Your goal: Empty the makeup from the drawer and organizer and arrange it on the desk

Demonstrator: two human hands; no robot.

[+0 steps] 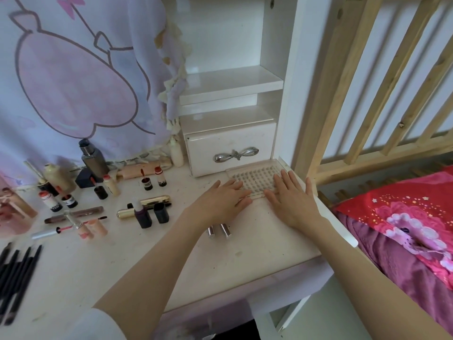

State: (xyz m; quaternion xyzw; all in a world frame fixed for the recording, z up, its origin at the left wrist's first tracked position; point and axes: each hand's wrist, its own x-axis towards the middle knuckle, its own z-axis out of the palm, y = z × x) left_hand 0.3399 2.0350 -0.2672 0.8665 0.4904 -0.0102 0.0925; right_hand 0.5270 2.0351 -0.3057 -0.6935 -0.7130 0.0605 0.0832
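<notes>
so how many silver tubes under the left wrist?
2: silver tubes side by side on the desk, partly covered by the left hand; more may be hidden.

A pale curtain [73, 77] printed with pink cartoon shapes and edged with a cream fringe hangs across the back left, above a white desk [257, 246]. To its right rises a glossy white shelf unit [232, 82] with open shelves, lit by soft, even daylight. At the far right a light wooden slatted bed rail [382, 94] stands beside the desk, with a red floral quilt [404, 217] and a purple blanket [397, 266] lying below it.
</notes>
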